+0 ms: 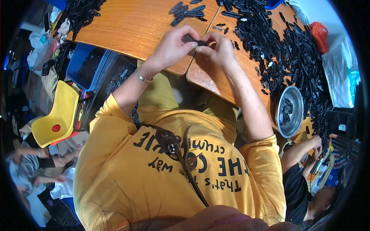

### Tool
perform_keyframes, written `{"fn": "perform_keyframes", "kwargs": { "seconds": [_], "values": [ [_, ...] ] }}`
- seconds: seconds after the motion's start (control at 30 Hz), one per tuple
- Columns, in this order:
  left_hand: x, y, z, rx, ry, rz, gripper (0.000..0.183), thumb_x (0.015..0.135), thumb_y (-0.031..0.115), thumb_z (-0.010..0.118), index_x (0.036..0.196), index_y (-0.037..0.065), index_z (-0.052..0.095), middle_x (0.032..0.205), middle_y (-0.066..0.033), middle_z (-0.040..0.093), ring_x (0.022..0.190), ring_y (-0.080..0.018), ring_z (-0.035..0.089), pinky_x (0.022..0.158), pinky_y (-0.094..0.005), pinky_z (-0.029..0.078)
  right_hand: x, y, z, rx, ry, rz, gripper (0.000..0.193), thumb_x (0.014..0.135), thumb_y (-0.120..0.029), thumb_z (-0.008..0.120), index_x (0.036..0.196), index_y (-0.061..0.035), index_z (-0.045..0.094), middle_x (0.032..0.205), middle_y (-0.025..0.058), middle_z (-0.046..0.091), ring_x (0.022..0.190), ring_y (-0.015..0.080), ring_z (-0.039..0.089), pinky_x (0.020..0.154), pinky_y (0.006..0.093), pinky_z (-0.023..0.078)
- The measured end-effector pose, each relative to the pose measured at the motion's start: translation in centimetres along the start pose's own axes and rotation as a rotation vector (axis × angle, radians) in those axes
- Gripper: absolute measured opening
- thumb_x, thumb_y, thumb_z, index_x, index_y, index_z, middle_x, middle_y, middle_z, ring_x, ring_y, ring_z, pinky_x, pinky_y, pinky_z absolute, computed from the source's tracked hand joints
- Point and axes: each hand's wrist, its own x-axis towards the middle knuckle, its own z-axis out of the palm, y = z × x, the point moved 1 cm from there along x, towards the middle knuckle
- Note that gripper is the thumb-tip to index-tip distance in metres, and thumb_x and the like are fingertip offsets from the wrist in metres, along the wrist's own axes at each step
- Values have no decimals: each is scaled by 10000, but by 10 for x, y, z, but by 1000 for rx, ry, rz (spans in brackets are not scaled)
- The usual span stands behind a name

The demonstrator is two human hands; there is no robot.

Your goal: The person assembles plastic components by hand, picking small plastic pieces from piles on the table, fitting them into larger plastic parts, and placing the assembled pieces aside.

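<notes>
Above the near edge of the wooden table, my two hands meet over a small dark plastic part. My left hand pinches its left end between thumb and fingers. At the other end, my right hand presses a small black piece against it with thumb and forefinger. The fingers hide much of both, so I cannot tell how they join. Just beyond my hands lies a loose group of dark elongated plastic parts. A few tiny black pieces are scattered beside my right hand.
Heaps of small black parts cover the table's right side, with a metal bowl at its edge. More black parts lie far left. Blue bins and a yellow chair stand left. Another person's hands work at right.
</notes>
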Motion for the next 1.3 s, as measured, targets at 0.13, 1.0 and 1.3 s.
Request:
{"fn": "perform_keyframes", "kwargs": {
  "seconds": [0.13,1.0,1.3],
  "values": [
    [-31,-10,-7,-142,59,41,178,948,-52,645,1113,12,629,983,-11,662,863,-75,659,750,-225,559,-9,1,30,-139,8,-53,362,767,-255,922,952,-24,713,808,153,734,729,269,715,665,397,543],
    [71,-63,-47,972,471,20,289,851,233,810,1055,46,727,1005,-174,724,937,-375,701,838,-470,554,-26,10,-36,-399,109,-325,212,852,22,748,1043,-59,705,958,152,714,861,354,712,749,418,570],
    [32,-27,-25,460,379,108,233,871,72,790,1069,16,683,957,-106,718,827,-156,698,727,-305,556,-11,-21,3,-112,373,-356,121,893,-48,787,970,-13,701,863,139,723,779,230,735,673,327,579]
  ]
}}
